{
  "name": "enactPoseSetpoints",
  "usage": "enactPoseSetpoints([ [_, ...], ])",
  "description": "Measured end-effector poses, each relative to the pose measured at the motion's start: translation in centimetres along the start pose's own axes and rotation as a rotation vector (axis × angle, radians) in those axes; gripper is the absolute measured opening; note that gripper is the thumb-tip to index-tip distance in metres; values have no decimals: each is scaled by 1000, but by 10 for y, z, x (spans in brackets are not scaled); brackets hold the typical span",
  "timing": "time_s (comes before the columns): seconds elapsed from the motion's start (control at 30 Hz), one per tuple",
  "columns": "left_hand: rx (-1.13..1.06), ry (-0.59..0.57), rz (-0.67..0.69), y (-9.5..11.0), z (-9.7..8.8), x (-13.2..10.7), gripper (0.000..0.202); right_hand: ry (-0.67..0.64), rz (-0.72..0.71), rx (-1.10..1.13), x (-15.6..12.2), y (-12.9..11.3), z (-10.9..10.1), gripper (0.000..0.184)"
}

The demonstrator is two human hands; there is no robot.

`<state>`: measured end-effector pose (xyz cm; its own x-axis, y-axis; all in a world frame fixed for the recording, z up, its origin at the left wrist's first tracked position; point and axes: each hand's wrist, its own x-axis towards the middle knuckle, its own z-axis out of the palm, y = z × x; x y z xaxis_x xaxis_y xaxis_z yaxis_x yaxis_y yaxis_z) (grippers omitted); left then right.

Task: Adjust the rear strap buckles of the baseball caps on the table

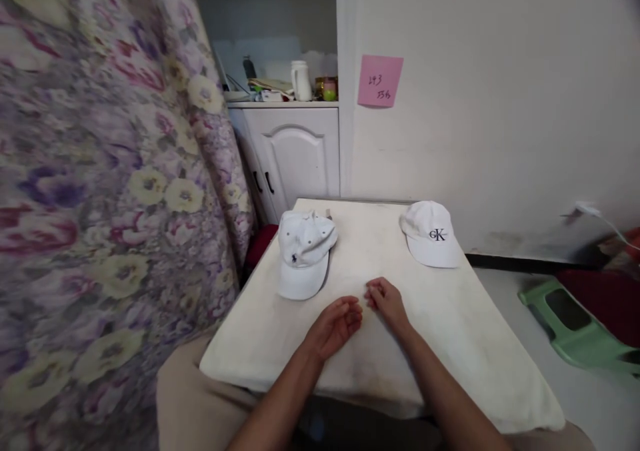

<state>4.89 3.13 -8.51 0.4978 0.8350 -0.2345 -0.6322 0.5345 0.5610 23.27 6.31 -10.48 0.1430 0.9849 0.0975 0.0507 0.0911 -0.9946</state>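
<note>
My left hand is above the near middle of the cloth-covered table. Its palm is turned up, and the loosely curled fingers hold nothing. Facing it, my right hand is slightly farther forward, its fingers bent and apart, with nothing visible in them. A small gap separates the two hands. Beyond my left hand lies a white baseball cap with a small dark emblem, brim toward me. Another white baseball cap, with dark "CK"-like lettering, rests at the far right of the table. Neither cap is touched.
A floral curtain hangs along the left. Behind the table stand a white cabinet and a wall bearing a pink note. On the cabinet's shelf is a white jug. A green stool is on the floor at right.
</note>
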Motion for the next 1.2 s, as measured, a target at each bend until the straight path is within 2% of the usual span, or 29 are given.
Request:
enactPoseSetpoints([
  [0.07, -15, 42, 69, 5, -6, -13, 19, -53, -20, -50, -7, 0, 6, 20],
  [0.27, -64, 206, 295, 28, -32, -59, 26, -91, -27, -129, -9, 6, 0, 20],
  [0.4, -37, 313, 394, 40, -41, -74, 34, -95, -23, -143, -9, 8, 0, 19],
  [0.57, 19, 333, 419, 45, -41, -76, 44, -83, -25, -139, -11, 8, 0, 20],
  [0.73, 40, 342, 429, 46, -40, -78, 43, -73, -28, -123, -10, 10, 1, 22],
  [1.03, -5, 357, 492, 59, -44, -72, 24, -73, -30, -99, -11, 9, 3, 23],
  [1.2, -65, 344, 509, 68, -36, -65, 18, -75, -39, -104, -10, 11, 3, 23],
])
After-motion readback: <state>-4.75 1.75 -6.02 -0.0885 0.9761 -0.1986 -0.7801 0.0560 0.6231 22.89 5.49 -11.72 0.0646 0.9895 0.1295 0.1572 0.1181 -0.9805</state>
